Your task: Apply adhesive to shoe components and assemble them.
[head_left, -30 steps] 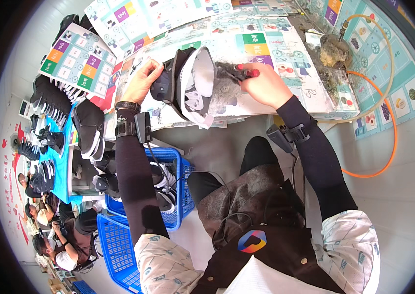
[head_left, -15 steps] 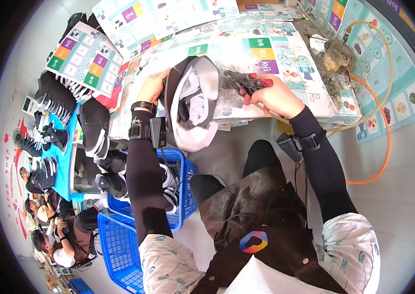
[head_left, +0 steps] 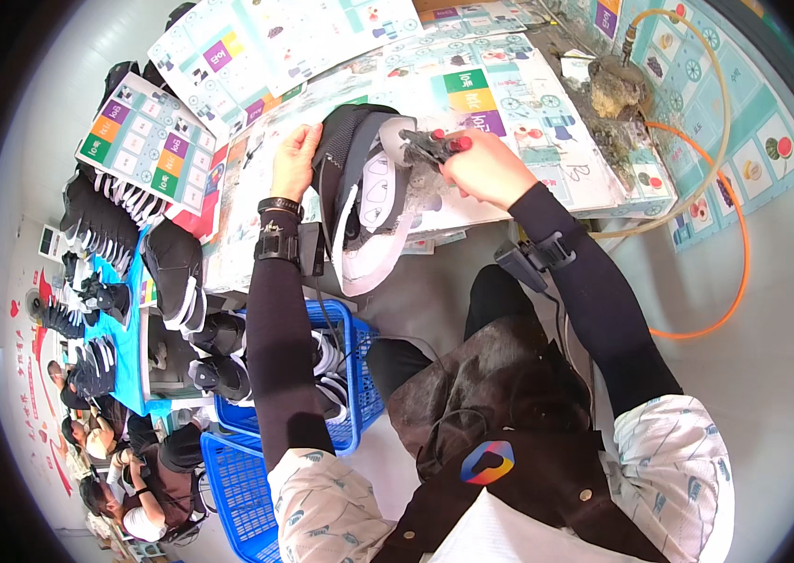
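Observation:
A black shoe (head_left: 345, 141) with a thick white sole is tilted on its side above the bench's front edge. The sole and the inner lining face right. My left hand (head_left: 294, 161) grips its left edge, with the fingers partly hidden behind the upper. In my closed right hand (head_left: 491, 169) is a grimy dark tool (head_left: 423, 147) with red ends; its exact kind does not show clearly. The tool's tip overlaps the shoe's upper right edge; I cannot tell whether it touches.
Patterned paper covers the stained workbench (head_left: 547, 192). A beige hose (head_left: 724, 103) and an orange hose (head_left: 744, 253) curve down at the right. Blue baskets (head_left: 359, 366) with shoes stand below left. Black shoes (head_left: 174, 267) line the left side; other people sit farther off.
My right hand has moved left with the dark tool, from beside the shoe to its upper edge. The shoe has turned to show more of its black upper.

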The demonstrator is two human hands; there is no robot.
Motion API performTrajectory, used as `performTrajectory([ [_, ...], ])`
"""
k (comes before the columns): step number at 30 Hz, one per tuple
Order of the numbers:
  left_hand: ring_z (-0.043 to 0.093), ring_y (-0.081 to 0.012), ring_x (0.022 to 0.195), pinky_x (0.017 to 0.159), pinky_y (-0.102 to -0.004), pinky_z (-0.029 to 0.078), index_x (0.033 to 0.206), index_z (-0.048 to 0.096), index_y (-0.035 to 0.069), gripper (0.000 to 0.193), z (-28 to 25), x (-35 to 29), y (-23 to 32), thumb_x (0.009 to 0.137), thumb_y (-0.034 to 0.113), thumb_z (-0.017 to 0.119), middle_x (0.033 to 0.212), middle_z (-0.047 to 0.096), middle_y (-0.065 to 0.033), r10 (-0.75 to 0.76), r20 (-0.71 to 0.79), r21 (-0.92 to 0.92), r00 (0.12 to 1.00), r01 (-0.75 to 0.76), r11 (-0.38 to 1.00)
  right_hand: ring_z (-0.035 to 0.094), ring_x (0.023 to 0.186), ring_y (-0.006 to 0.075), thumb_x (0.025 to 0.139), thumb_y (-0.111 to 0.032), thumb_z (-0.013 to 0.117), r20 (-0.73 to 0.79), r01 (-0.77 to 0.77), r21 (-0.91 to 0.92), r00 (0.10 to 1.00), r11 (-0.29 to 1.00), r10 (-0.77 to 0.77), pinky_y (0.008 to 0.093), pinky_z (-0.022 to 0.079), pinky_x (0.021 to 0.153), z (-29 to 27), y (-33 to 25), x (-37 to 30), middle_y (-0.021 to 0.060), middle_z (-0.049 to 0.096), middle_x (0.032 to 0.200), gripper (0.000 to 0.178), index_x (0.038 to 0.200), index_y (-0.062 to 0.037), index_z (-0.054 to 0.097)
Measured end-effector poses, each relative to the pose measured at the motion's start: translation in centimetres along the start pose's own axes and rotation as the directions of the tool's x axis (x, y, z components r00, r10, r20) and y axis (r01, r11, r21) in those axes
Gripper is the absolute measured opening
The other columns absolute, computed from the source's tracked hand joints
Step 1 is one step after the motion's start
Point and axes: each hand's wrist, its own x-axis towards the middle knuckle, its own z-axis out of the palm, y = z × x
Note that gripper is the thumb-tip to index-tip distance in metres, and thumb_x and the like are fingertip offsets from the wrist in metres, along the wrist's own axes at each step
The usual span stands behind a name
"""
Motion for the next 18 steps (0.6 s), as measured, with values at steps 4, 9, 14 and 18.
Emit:
performTrajectory([
  [4, 0.041, -0.0029, 0.075, 0.067, -0.0223, 0.036, 0.084, 0.062, 0.007, 0.036, -0.4, -0.3, 0.0, 0.110, 0.030, 0.066, 0.078, 0.050, 0.0098, 0.061, -0.025, 0.041, 0.998, -0.060, 0.997, 0.068, 0.057, 0.0297, 0.078, -0.015, 0.063, 0.164, -0.010, 0.040, 0.986, 0.999, 0.003, 0.0431, 0.051, 0.061, -0.2, -0.2, -0.1, 0.0178, 0.065, 0.062, 0.022, 0.076, 0.0065, 0.070],
  [9, 0.041, -0.0026, 0.076, 0.068, -0.0219, 0.036, 0.085, 0.064, 0.007, 0.034, -0.2, -0.4, 0.4, 0.110, 0.029, 0.066, 0.079, 0.050, 0.0102, 0.057, -0.035, 0.075, 0.998, -0.055, 0.996, 0.068, 0.071, 0.0402, 0.078, -0.015, 0.065, 0.177, 0.090, 0.004, 0.980, 0.996, -0.089, 0.0448, 0.053, 0.068, -0.8, -0.7, -0.9, 0.0250, 0.067, 0.073, 0.023, 0.085, 0.0068, 0.071],
  [14, 0.043, -0.0026, 0.078, 0.070, -0.0218, 0.038, 0.088, 0.066, 0.007, 0.033, -0.3, -0.6, 0.5, 0.110, 0.030, 0.066, 0.081, 0.053, 0.0096, 0.038, -0.036, 0.010, 0.999, -0.037, 0.999, 0.057, 0.055, 0.0127, 0.080, -0.006, 0.070, 0.000, 0.030, 0.092, 1.000, 0.995, -0.030, 0.0306, 0.045, 0.055, -0.2, -0.3, -1.0, 0.0058, 0.060, 0.064, 0.024, 0.100, 0.0070, 0.070],
  [18, 0.044, -0.0024, 0.078, 0.071, -0.0218, 0.039, 0.090, 0.067, 0.006, 0.032, -0.2, -0.6, 0.7, 0.110, 0.030, 0.066, 0.082, 0.055, 0.0096, 0.060, -0.030, 0.010, 0.998, -0.060, 0.998, 0.056, 0.055, 0.0119, 0.079, -0.006, 0.070, 0.260, 0.067, 0.102, 0.961, 0.993, -0.092, 0.0300, 0.044, 0.054, -0.2, 0.5, -1.5, 0.0062, 0.061, 0.065, 0.036, 0.112, 0.0079, 0.071],
])
